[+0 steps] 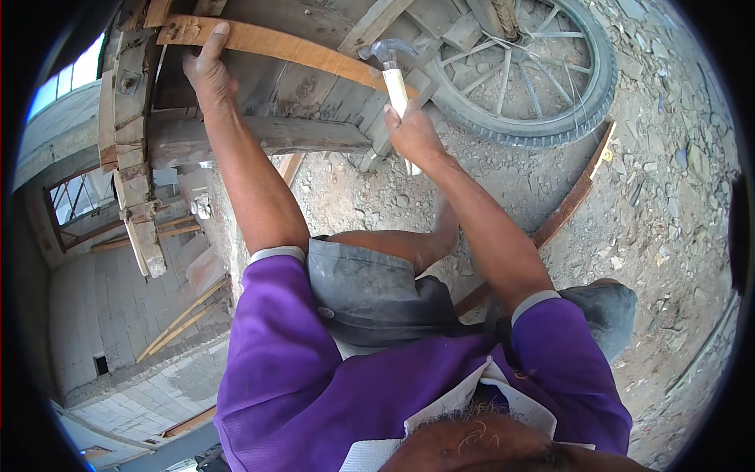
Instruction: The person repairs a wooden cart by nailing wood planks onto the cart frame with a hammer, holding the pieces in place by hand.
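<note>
My left hand (208,64) rests on the left end of a long orange-brown wooden strip (283,46), fingers pressed over its top edge. The strip lies across the weathered grey planks of a wooden cart (275,94). My right hand (410,130) grips the pale wooden handle of a claw hammer (391,63). The steel hammer head sits at the right part of the strip, touching or just above it.
A spoked cart wheel with a rubber tyre (535,75) stands at the upper right. A thin curved wooden strip (574,197) lies on the stony dirt ground. Grey block walls and timber battens (134,212) are at the left. My knees are bent below.
</note>
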A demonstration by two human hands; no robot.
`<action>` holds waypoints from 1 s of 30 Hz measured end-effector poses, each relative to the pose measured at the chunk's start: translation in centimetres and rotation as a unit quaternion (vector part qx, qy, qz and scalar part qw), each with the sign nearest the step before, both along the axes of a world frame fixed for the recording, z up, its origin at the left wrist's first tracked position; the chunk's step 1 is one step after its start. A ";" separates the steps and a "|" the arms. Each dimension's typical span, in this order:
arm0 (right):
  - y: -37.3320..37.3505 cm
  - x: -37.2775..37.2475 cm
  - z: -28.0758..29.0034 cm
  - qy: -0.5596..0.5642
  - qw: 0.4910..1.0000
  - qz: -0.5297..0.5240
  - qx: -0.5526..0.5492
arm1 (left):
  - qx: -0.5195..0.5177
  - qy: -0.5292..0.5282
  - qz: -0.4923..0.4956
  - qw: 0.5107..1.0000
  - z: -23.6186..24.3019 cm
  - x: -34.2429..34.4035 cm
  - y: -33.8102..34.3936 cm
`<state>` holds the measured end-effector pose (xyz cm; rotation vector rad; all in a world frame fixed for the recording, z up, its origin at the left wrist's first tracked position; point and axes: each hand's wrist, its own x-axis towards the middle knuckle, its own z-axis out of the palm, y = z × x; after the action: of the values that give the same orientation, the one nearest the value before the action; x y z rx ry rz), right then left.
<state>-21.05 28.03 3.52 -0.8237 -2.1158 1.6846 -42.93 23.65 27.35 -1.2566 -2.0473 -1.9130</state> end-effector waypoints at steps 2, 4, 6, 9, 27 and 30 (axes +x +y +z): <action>2.9 1.3 -2.4 0.009 0.999 -0.012 -0.046 | -0.010 -0.006 0.012 1.000 -0.3 0.3 0.1; 3.3 4.3 3.3 0.004 0.993 -0.002 -0.117 | -0.011 -0.034 0.028 0.999 1.6 -0.1 -2.2; 4.7 5.7 8.7 0.139 0.912 -0.195 -0.334 | -0.026 -0.042 0.035 0.998 2.4 -0.1 -2.6; 0.4 1.9 2.1 0.099 0.957 -0.142 -0.233 | -0.011 -0.014 0.022 1.000 0.6 0.7 0.0; 4.1 4.1 6.7 0.193 0.884 -0.265 -0.333 | -0.013 -0.030 0.026 0.999 1.8 0.2 -1.7; -1.8 -0.1 -4.1 0.009 0.998 -0.057 -0.007 | -0.009 -0.005 -0.004 1.000 -0.3 1.5 1.6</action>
<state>-21.19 26.18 -0.58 -0.9129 -2.0067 1.6439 -41.41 25.20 27.07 -1.2623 -2.0733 -1.9124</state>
